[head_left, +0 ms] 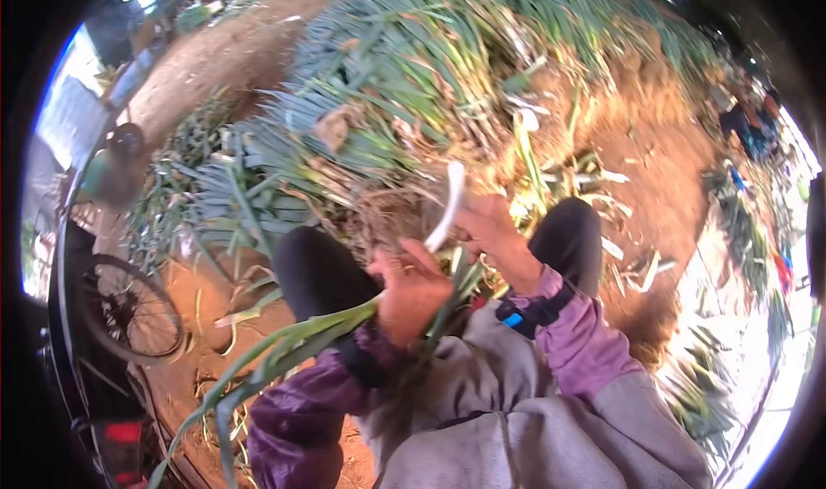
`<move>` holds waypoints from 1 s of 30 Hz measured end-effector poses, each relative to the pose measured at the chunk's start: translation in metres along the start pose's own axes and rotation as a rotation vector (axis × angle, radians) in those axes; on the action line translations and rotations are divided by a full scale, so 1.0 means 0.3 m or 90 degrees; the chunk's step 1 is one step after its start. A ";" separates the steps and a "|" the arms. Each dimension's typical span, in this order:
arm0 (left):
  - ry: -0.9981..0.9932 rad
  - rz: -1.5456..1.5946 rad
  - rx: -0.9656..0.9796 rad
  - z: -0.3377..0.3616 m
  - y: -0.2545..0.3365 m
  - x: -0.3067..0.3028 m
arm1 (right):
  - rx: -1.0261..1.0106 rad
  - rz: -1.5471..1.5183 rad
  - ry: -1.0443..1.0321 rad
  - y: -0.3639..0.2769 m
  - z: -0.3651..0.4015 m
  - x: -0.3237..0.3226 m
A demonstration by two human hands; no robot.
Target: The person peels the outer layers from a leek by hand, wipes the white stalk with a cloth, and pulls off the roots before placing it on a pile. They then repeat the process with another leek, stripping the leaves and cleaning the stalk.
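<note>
My left hand [410,293] is closed around a leek [446,207]. Its white end points up and away from me, while its long green leaves [288,343] trail down to the left past my sleeve. Close against the white stalk, my right hand [497,238] has its fingers curled in; they are slightly blurred, and whatever sits between them is partly hidden. Green leaves [458,293] hang below my hands, over my lap. Both hands are between my knees.
A big heap of leeks [404,67] covers the ground ahead. Peeled scraps [641,270] lie on the brown soil to the right, near more leeks [697,386]. At left stands a bicycle wheel [133,307]. Another person [757,128] is at the far right.
</note>
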State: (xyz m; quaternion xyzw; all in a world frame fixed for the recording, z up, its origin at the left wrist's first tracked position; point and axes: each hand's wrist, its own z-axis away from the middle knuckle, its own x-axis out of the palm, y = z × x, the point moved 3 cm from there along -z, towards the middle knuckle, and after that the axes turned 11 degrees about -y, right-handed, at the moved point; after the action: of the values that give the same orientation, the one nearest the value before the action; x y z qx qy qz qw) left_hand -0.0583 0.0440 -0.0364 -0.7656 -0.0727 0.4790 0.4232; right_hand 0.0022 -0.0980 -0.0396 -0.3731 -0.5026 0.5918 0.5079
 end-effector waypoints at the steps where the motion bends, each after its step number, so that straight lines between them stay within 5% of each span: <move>1: -0.006 0.029 -0.007 0.003 0.001 0.016 | -0.040 -0.041 -0.014 0.011 -0.014 0.004; 9: 0.048 0.510 -0.081 0.002 -0.107 0.041 | -0.129 -0.097 -0.134 -0.064 0.002 -0.008; 26: 0.048 0.229 -0.059 -0.066 -0.012 0.076 | -0.187 0.060 0.014 0.039 -0.039 -0.026; 30: 0.057 0.199 -0.055 -0.073 -0.002 0.080 | -0.140 -0.026 0.010 0.045 -0.049 -0.031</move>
State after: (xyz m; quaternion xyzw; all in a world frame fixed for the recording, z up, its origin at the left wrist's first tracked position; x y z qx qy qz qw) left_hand -0.0282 0.0441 -0.0482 -0.8059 0.0457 0.5005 0.3129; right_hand 0.0148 -0.1036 -0.0566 -0.4209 -0.5683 0.5197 0.4794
